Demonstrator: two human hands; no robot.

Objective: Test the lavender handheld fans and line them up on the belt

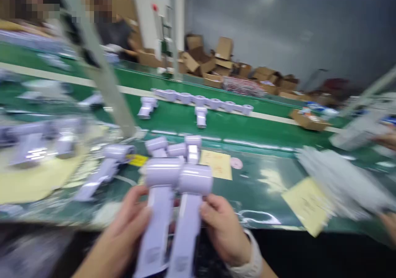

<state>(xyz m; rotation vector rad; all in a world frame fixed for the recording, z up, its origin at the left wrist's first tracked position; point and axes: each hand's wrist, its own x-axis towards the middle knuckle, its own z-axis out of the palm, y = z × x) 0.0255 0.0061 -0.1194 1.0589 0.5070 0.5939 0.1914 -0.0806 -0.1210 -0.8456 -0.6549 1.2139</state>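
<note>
Head view: two held lilac devices (188,220) bear unreadable grey marks (152,254).

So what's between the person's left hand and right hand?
In the head view, one light purple gadget and another gadget, side by side, fill the space between left hand and right hand.

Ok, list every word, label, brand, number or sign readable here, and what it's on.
No text is legible.
Yellow note behind the hands on the bench: reddish handwriting, too blurred.
Yellow note at right: faint marks, too blurred.
Lilac devices in the hands: grey patches near the handle ends, too blurred.
</note>
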